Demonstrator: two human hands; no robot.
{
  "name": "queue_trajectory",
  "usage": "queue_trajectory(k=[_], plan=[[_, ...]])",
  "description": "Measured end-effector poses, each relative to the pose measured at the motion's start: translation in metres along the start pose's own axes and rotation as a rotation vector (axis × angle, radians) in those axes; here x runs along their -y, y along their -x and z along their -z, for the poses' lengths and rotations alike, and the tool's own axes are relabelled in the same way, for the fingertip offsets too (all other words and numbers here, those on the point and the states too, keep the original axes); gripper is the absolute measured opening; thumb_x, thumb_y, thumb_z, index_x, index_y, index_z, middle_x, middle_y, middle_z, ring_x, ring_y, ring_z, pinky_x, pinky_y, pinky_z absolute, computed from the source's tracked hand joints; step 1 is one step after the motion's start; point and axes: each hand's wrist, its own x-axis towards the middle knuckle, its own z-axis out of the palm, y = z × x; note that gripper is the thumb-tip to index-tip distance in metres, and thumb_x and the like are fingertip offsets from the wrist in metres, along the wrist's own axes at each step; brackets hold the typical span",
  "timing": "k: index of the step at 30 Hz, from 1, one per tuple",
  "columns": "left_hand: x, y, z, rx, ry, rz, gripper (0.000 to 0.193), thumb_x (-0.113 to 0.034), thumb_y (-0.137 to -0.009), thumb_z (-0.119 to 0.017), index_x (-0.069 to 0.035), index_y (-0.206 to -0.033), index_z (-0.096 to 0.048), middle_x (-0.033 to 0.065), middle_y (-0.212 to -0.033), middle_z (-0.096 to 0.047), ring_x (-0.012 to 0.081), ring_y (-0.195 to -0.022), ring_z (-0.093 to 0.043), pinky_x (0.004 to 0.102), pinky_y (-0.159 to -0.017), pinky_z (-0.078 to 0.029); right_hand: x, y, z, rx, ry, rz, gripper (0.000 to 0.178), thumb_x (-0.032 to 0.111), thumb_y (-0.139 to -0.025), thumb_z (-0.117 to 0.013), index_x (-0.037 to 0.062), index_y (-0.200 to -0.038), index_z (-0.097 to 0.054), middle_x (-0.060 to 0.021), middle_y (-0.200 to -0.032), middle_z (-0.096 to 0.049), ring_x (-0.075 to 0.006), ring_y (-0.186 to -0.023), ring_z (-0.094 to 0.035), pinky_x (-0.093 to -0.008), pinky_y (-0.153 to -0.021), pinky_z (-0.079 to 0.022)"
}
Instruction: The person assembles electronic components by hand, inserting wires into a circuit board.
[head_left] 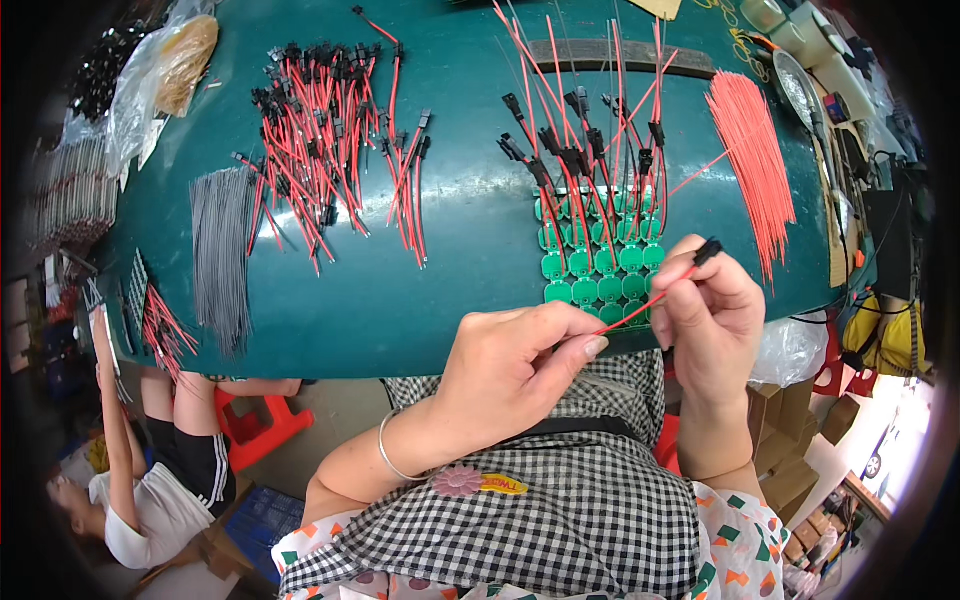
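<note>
A short red connector cable (632, 314) is stretched between my two hands above the table's near edge. My left hand (510, 365) pinches its lower end between thumb and forefinger; the wire tip is hidden there. The black plug end sticks up past the fingers of my right hand (712, 320), which is closed on the cable just below it. Right behind my hands lies a panel of round green circuit boards (608, 290). Several black-plugged cables (575, 160) and long thin wires stand up from its far rows.
Loose red connector cables (315, 150) lie heaped at the back left of the green table (450, 300). Beside them is a bundle of grey wires (222, 255); at right, red wires (755, 170). A dark bar (620, 57) lies behind the panel. Another person (165, 500) sits at left.
</note>
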Motion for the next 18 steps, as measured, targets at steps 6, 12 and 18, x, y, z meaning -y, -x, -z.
queue_trajectory(k=[6,12,18], plan=[[-0.005,-0.021,0.023,-0.172,-0.498,-0.282,0.012,-0.007,-0.079,-0.077,-0.004,-0.09,-0.072,0.0116,-0.081,-0.071,0.0242,-0.066,-0.069,0.0336,-0.061,-0.055,0.002,0.001,0.013,0.155,0.533,-0.013,0.004,-0.006,-0.087,-0.067,-0.0029,-0.089,-0.068,-0.0076,-0.082,-0.067,-0.0112,-0.065,-0.062,-0.0224,-0.059,-0.05],[0.013,-0.048,0.102,-0.462,-1.071,0.019,0.021,-0.011,-0.081,-0.076,0.001,-0.093,-0.063,0.0107,-0.082,-0.059,0.024,-0.07,-0.057,0.0341,-0.064,-0.047,-0.014,-0.004,0.028,-0.057,0.581,0.047,0.008,-0.009,-0.084,-0.067,-0.0036,-0.09,-0.068,-0.0058,-0.08,-0.065,-0.0088,-0.069,-0.061,-0.0213,-0.06,-0.048],[0.027,-0.046,0.106,-0.459,-0.941,0.038,0.02,-0.011,-0.084,-0.076,0.003,-0.083,-0.061,0.0088,-0.073,-0.056,0.0169,-0.061,-0.05,0.0306,-0.059,-0.044,-0.014,-0.004,0.03,-0.054,0.671,0.083,0.008,-0.008,-0.083,-0.068,-0.0033,-0.088,-0.067,-0.0069,-0.079,-0.065,-0.0093,-0.066,-0.058,-0.0227,-0.059,-0.047]])
